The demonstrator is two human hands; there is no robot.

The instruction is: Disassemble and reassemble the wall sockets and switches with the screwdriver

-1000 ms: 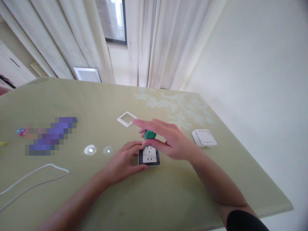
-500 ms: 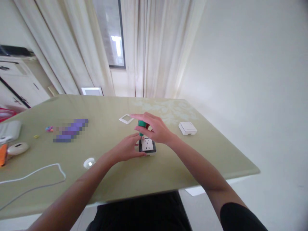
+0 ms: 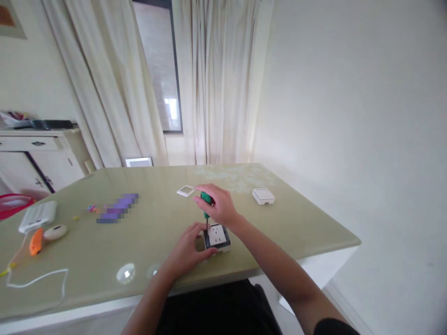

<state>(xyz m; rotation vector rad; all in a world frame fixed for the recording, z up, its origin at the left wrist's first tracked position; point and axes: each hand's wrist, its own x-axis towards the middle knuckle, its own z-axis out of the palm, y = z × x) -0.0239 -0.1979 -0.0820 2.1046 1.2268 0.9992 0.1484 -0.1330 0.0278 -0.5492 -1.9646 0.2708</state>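
Apparently the step in hand is turning a screw at the edge of the socket box (image 3: 224, 248): the right hand (image 3: 218, 204) is curled round the green handle of a screwdriver (image 3: 206, 197), forefinger stretched out past the top, and the shaft stands nearly upright beneath that grip, its tip down at the dark left margin of the socket (image 3: 217, 235). I cannot tell whether the turning tightens or loosens, and no screw head can be made out. Just below the grip, the box lies flat on the table (image 3: 167, 214), clasped by the left hand (image 3: 186, 250), thumb at its near side and fingers at its far left corner, close beside the shaft. I judge that further turning calls for a straight, seated tip and a steady box, with the left fingertips kept out of the way

As for containers, the box under the grip has the socket filling its top, so nothing beneath shows. Right of the grip, well apart, a second white box (image 3: 263, 196) sits covered, its contents hidden. Beyond the grip, slightly left, lies a flat white frame (image 3: 181, 193). Far left of the grip, past the table, a cabinet (image 3: 21, 143) stands, its inside out of sight
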